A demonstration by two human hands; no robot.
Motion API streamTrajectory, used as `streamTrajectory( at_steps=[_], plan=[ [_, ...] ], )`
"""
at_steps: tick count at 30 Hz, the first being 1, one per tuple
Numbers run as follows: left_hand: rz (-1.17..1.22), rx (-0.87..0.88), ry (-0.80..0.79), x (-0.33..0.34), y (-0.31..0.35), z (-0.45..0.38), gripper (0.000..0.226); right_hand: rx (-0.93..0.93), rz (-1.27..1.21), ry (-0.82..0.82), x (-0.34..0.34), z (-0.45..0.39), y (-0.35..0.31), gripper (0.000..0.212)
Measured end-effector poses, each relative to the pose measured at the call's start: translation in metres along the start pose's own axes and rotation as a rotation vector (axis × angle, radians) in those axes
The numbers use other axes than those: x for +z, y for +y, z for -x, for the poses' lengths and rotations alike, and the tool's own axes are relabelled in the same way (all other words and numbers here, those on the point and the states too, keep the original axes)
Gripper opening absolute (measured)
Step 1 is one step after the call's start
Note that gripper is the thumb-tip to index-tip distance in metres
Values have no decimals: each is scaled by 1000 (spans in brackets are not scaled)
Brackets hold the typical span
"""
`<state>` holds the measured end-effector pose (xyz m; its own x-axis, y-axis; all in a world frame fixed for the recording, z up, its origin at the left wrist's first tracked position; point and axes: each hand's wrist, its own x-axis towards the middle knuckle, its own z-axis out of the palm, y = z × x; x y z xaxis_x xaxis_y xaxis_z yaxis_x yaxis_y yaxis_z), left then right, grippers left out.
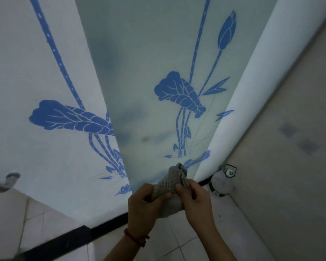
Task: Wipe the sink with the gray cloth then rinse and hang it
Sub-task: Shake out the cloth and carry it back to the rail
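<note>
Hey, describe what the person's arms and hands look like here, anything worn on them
Both forearms are bare, with no sleeves in view and no gloves. The left hand has a thin red cord bracelet around its wrist, with a small knot or bead where the cord ends meet. The right hand shows no bracelet, watch or ring that I can make out.

I see a gray cloth (pixel 169 187) of ribbed, woven fabric, matt and slightly rough, bunched between my two hands. Behind it stand frosted glass panels (pixel 139 72), smooth and softly translucent, printed with flat blue lotus flowers. A glossy black strip (pixel 64 240) runs along their base. The pale floor tiles (pixel 177 242) look smooth with a dull sheen. On my left wrist is a red woven string bracelet (pixel 135 238).
</note>
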<state>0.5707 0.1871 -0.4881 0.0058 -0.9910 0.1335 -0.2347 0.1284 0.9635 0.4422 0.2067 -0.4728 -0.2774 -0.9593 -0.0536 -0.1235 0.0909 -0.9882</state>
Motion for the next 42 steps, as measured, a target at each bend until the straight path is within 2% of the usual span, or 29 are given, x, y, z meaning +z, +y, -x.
streamTrajectory(
  at_steps=[3, 4, 5, 6, 8, 10, 14, 17, 19, 21, 22, 23, 26, 29, 33, 37, 42],
  plan=[
    [196, -125, -312, 15, 0, -34, 35, -16, -71, -12, -19, -23, -3, 26],
    [248, -193, -435, 21, 2, -46, 36, -10, -100, -28, -28, -30, -5, 29],
    [274, -263, -516, 30, 0, -58, 27, -4, -123, -46, -38, -38, -6, 30],
    [318, -325, -579, 40, 4, -69, 17, 3, -143, -62, -47, -45, -6, 31],
    [369, -397, -625, 66, 9, -86, 28, -21, -147, -93, -65, -58, -7, 29],
    [408, -452, -706, 93, 20, -98, 24, -52, -127, -92, -80, -69, -10, 20],
    [545, -503, -900, 134, 38, -111, 44, -30, -12, 38, -110, -89, -9, 21],
    [548, -487, -977, 160, 39, -120, 51, -15, 166, 317, -131, -99, -7, 28],
    [486, -446, -1026, 180, 40, -124, 61, -3, 256, 460, -147, -104, -3, 26],
    [429, -401, -1009, 201, 43, -129, 38, 9, 289, 565, -162, -107, 2, 24],
    [414, -385, -984, 212, 46, -132, 21, 16, 289, 626, -170, -107, 5, 28],
    [417, -378, -967, 222, 51, -137, 16, 21, 264, 688, -177, -108, 8, 32],
    [454, -399, -1007, 251, 59, -153, 19, 8, 154, 854, -193, -107, 14, 32],
    [495, -478, -1114, 280, 66, -166, 15, -6, 107, 1021, -206, -108, 18, 29],
    [556, -592, -1287, 316, 76, -180, 32, -3, 70, 1253, -226, -109, 17, 30],
    [546, -510, -1221, 341, 87, -191, 17, 16, 55, 1450, -245, -109, 18, 38],
    [490, -377, -1201, 361, 105, -192, 19, 28, 14, 1559, -265, -115, 17, 46]
  ],
)
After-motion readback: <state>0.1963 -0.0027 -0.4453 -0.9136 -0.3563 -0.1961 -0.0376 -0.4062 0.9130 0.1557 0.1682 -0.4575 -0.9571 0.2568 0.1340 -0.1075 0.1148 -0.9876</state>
